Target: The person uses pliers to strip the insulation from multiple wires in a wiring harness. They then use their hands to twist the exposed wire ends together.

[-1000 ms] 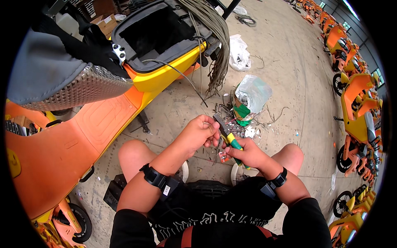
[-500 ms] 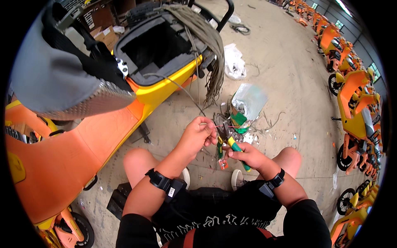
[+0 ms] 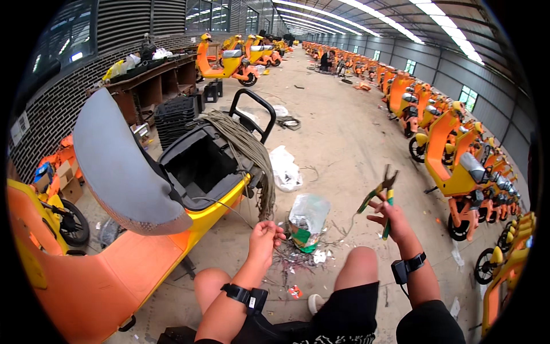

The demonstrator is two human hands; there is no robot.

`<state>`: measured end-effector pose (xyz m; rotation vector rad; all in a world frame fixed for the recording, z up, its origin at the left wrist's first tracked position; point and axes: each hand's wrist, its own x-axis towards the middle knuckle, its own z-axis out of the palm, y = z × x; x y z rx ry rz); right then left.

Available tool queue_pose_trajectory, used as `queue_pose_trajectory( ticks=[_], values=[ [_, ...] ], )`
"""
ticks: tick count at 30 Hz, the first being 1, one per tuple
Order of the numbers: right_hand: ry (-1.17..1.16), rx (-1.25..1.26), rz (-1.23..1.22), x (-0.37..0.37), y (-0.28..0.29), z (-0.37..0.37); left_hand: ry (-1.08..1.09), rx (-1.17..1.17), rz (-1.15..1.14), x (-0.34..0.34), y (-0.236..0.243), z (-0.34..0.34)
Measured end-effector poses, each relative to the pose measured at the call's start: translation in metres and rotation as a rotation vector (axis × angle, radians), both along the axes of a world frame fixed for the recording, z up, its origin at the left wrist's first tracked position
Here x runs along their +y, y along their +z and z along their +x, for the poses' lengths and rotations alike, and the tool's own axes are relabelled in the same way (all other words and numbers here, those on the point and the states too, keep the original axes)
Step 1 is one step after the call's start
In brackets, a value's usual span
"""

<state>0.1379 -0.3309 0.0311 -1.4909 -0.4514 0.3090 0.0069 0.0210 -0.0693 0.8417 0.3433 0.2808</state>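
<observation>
Closed fingers on my left hand pinch the end of a thin grey cable. It runs up to the open storage bin of the orange and yellow scooter beside me. Raised out to the right, my right hand grips pliers with green and yellow handles; their jaws point up and stand apart. A thick bundle of grey-green cables lies draped over the bin's edge and hangs down its side. The scooter's grey seat is tipped up.
On the floor ahead sit a torn clear and green bag, a white plastic bag and wire scraps. Parked scooters line the right side. A workbench and stacked black crates stand at the left.
My view has lifted toward the hall. The pliers have moved away from my left hand, up and to the right, in my right hand. My left hand stays near the cable end.
</observation>
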Motion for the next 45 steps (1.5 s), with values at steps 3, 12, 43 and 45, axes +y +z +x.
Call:
queue_pose_trajectory(
  ticks=[3, 12, 43, 45],
  values=[
    [-0.219, 0.109, -0.118, -0.050, -0.009, -0.011, -0.028, 0.033, 0.020, -0.005, -0.008, 0.015],
    [-0.450, 0.926, -0.672, -0.269, -0.284, -0.196, -0.186, 0.146, 0.063, -0.031, -0.006, 0.016],
    [-0.216, 0.452, -0.861, -0.249, -0.301, -0.143, -0.205, 0.224, 0.094, -0.044, -0.014, 0.046],
    [-0.103, 0.758, -1.035, -0.302, -0.350, -0.216, -0.224, 0.219, 0.072, -0.047, -0.010, 0.040]
  ],
)
